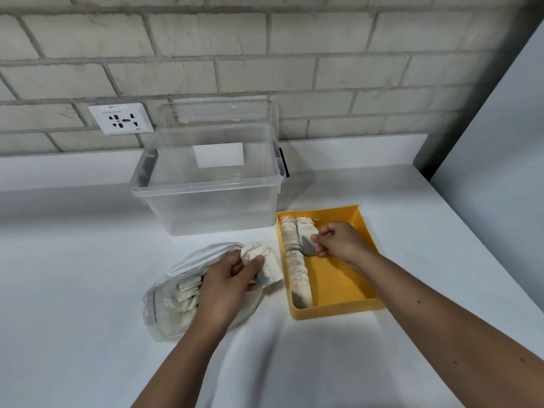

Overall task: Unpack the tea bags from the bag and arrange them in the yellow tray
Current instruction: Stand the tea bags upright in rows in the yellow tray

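A clear plastic bag (170,301) with several tea bags inside lies on the white counter at the left. Over its mouth my left hand (226,284) grips a small bunch of tea bags (269,267). To the right stands the yellow tray (347,290). A row of tea bags (297,275) runs along the tray's left wall, and a second, short row begins beside it at the far end. My right hand (338,240) is inside the tray and pinches a tea bag (307,240) at that second row.
A clear plastic storage box (206,207) stands behind the bag and tray, with its lid upright against the brick wall. A wall socket (120,119) is at the back left. A grey panel (500,142) bounds the counter on the right.
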`<action>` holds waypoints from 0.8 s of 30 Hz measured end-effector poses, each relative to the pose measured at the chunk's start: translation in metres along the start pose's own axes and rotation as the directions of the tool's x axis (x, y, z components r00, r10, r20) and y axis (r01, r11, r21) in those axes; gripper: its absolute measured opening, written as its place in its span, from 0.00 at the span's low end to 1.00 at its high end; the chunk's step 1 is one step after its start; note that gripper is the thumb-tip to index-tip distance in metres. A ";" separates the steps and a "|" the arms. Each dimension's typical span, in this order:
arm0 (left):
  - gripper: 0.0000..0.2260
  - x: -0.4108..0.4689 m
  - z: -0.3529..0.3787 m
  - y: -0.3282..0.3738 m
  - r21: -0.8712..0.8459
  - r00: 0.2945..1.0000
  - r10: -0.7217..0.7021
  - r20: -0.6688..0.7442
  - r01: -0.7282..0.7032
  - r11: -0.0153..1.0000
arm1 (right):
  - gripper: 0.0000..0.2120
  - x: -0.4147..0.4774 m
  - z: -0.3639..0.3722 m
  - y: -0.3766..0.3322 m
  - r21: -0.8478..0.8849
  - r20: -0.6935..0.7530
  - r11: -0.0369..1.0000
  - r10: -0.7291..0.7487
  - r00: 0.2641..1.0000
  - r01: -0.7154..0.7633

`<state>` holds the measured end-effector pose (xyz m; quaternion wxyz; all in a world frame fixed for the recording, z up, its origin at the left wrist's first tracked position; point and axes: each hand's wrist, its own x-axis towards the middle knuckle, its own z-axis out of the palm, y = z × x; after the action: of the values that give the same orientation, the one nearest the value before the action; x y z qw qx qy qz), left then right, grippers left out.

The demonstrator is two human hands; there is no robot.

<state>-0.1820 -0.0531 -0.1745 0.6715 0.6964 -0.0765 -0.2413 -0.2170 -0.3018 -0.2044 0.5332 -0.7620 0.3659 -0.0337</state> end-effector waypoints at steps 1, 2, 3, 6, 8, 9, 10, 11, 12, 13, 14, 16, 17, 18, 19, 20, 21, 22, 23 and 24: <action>0.06 0.001 0.000 -0.001 -0.013 1.000 -0.009 -0.004 0.009 1.000 | 0.10 0.001 0.001 0.000 -0.006 -0.001 1.000 -0.006 1.000 0.006; 0.06 0.001 0.001 0.000 -0.019 1.000 -0.017 -0.005 0.017 1.000 | 0.10 0.001 0.002 -0.001 -0.017 -0.003 1.000 -0.006 1.000 0.006; 0.06 0.002 0.001 0.000 -0.024 1.000 -0.022 -0.005 0.022 0.999 | 0.10 0.001 0.002 -0.001 -0.021 -0.005 1.000 -0.003 1.000 0.003; 0.06 0.002 0.001 0.003 -0.058 0.999 -0.043 -0.006 0.042 0.997 | 0.13 -0.001 -0.001 -0.002 -0.069 -0.027 0.998 -0.016 1.000 0.014; 0.05 0.001 0.002 0.005 -0.084 0.999 -0.053 -0.009 0.052 0.995 | 0.15 -0.007 -0.006 -0.006 -0.121 -0.096 0.989 -0.098 0.991 0.086; 0.05 0.001 0.003 0.006 -0.094 0.998 -0.055 -0.012 0.054 0.994 | 0.14 -0.013 -0.008 -0.008 -0.135 -0.137 0.982 -0.150 0.979 0.131; 0.05 0.000 0.003 0.006 -0.100 0.998 -0.056 -0.017 0.054 0.994 | 0.13 -0.023 -0.008 -0.013 -0.128 -0.154 0.976 -0.193 0.969 0.174; 0.05 -0.001 0.004 0.007 -0.100 0.998 -0.057 -0.017 0.055 0.993 | 0.12 -0.036 -0.006 -0.020 -0.109 -0.136 0.972 -0.222 0.966 0.208; 0.05 -0.001 0.006 0.008 -0.098 0.998 -0.062 -0.011 0.060 0.993 | 0.10 -0.051 -0.002 -0.026 -0.070 -0.079 0.970 -0.238 0.968 0.233; 0.05 -0.002 0.007 0.009 -0.097 0.998 -0.067 0.001 0.067 0.993 | 0.10 -0.066 0.004 -0.031 -0.012 0.000 0.970 -0.242 0.970 0.242; 0.05 -0.002 0.009 0.010 -0.096 0.997 -0.072 0.017 0.073 0.993 | 0.10 -0.079 0.012 -0.036 0.043 0.072 0.970 -0.242 0.968 0.239; 0.05 -0.004 0.012 0.013 -0.083 0.996 -0.082 0.043 0.085 0.993 | 0.12 -0.095 0.025 -0.039 0.078 0.120 0.966 -0.253 0.960 0.245; 0.05 -0.005 0.013 0.014 -0.072 0.995 -0.084 0.050 0.088 0.994 | 0.13 -0.098 0.029 -0.039 0.072 0.100 0.964 -0.262 0.960 0.255; 0.05 -0.006 0.014 0.015 -0.062 0.995 -0.086 0.055 0.089 0.994 | 0.12 -0.098 0.032 -0.038 0.072 0.073 0.961 -0.271 0.960 0.266; 0.05 -0.007 0.014 0.016 -0.056 0.994 -0.088 0.057 0.091 0.994 | 0.10 -0.098 0.033 -0.037 0.076 0.052 0.958 -0.279 0.959 0.275; 0.06 -0.008 0.014 0.016 -0.057 0.994 -0.095 0.059 0.098 0.994 | 0.08 -0.098 0.033 -0.036 0.088 0.041 0.955 -0.288 0.957 0.284; 0.07 -0.009 0.014 0.017 -0.065 0.992 -0.107 0.062 0.111 0.992 | 0.07 -0.099 0.033 -0.035 0.108 0.039 0.954 -0.284 0.958 0.279; 0.09 -0.011 0.013 0.018 -0.079 0.990 -0.123 0.067 0.128 0.989 | 0.06 -0.099 0.032 -0.033 0.144 0.044 0.955 -0.268 0.962 0.260; 0.10 -0.012 0.013 0.019 -0.094 0.988 -0.138 0.075 0.145 0.985 | 0.05 -0.099 0.032 -0.032 0.188 0.054 0.955 -0.244 0.968 0.230; 0.10 -0.013 0.013 0.020 -0.106 0.985 -0.149 0.085 0.158 0.982 | 0.04 -0.099 0.031 -0.031 0.226 0.064 0.954 -0.219 0.974 0.200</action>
<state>-0.1949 -0.0604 -0.1520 0.6856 0.6516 -0.0345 -0.3228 -0.2594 -0.2134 -0.1586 0.6225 -0.7343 0.2531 -0.0960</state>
